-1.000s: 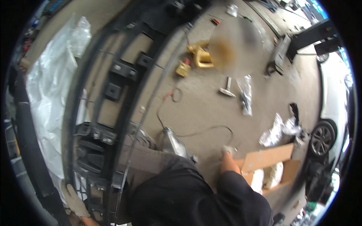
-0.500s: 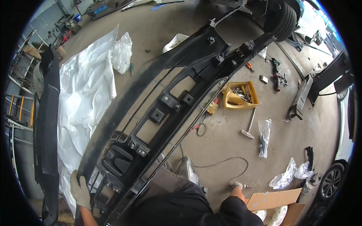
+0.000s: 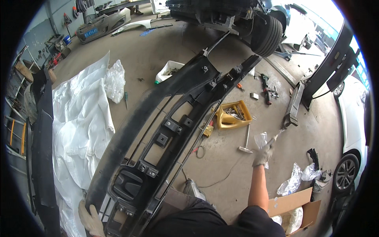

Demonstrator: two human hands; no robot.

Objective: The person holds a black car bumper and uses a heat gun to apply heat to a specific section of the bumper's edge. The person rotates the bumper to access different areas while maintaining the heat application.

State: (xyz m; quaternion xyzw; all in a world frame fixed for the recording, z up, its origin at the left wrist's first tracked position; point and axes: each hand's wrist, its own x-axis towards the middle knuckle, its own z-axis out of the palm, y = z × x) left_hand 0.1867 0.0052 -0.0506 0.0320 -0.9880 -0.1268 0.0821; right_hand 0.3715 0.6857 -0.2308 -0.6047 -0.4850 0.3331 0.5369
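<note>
A long black car bumper cover point(image 3: 162, 130) lies slantwise before me, its inner side with brackets and openings facing up. Its near end is at my lower left, where my left hand point(image 3: 90, 219), in a pale work glove, grips the edge. My right hand point(image 3: 263, 155), gloved too, is stretched out over the floor to the right, closed round a slim tool point(image 3: 278, 133) whose kind I cannot make out. Behind that hand lies a clear plastic bag point(image 3: 260, 139), partly covered. A hammer point(image 3: 246, 142) rests on the floor to its left.
A yellow cut-open container point(image 3: 233, 115) of tools stands right of the bumper cover; a cordless power tool point(image 3: 266, 89) lies beyond. White wrapping sheet point(image 3: 81, 126) spreads on the left. A cardboard box point(image 3: 290, 202) is near right. A raised car's wheel point(image 3: 267, 35) stands at the back.
My right hand has swung up and forward from low beside my knee, with the slim tool in it. My left hand stays at the bumper cover's near end. The view has tilted upward.
</note>
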